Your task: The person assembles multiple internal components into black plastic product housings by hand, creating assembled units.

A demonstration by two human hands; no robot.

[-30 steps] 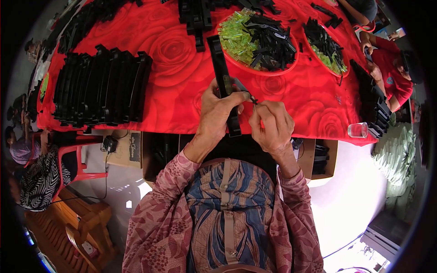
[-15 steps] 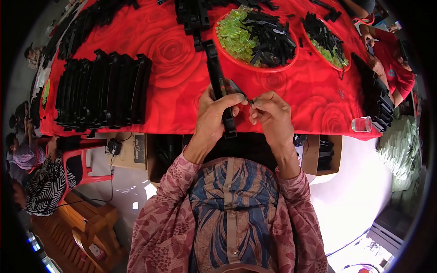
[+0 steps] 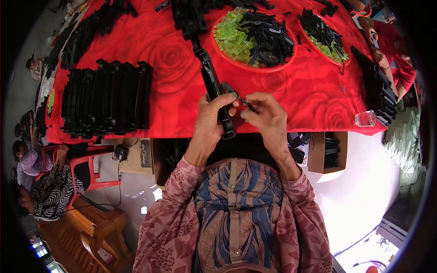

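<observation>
My left hand (image 3: 212,116) is closed around a long black plastic strip (image 3: 210,81), which stands tilted over the near edge of the table. Its thumb presses on a small dark piece (image 3: 229,87) beside the strip. Close by on the right, my right hand (image 3: 268,113) pinches a thin black piece (image 3: 248,105) that points toward the left thumb. Fingers hide part of both small pieces. Beyond the hands stands a red-rimmed basin (image 3: 255,69) filled with yellow-green clear pieces (image 3: 232,34) and black pieces (image 3: 271,38).
A row of black strips (image 3: 107,98) lies at the left on the red rose-patterned cloth (image 3: 170,91). More black parts (image 3: 187,20) are piled at the far side. A second basin (image 3: 348,59) and a glass (image 3: 365,119) are at the right. A person in red (image 3: 391,59) sits beyond.
The strip's far end has swung slightly left. My right hand has shifted a little left, and the thin black piece in its fingers now shows more fully.
</observation>
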